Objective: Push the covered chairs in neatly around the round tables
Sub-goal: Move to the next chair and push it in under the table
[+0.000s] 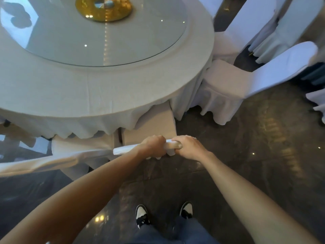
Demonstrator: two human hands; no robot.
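Observation:
A round table (98, 92) with a white cloth fills the upper left. Right below its edge stands a white-covered chair (151, 125), its seat partly under the cloth's hem. My left hand (154, 146) and my right hand (187, 147) both grip the top of this chair's backrest, side by side, fingers curled over it. A second covered chair (237, 83) stands at the table's right edge, its seat close to the cloth. Another covered chair (66, 161) sits to the left of mine, its back running low across the left side.
A glass turntable (109, 50) with a gold centre disc (103, 7) lies on the table. More covered chairs (274, 27) crowd the upper right. Dark polished floor (246, 155) stretches right and below. My two shoes (142, 215) stand behind the chair.

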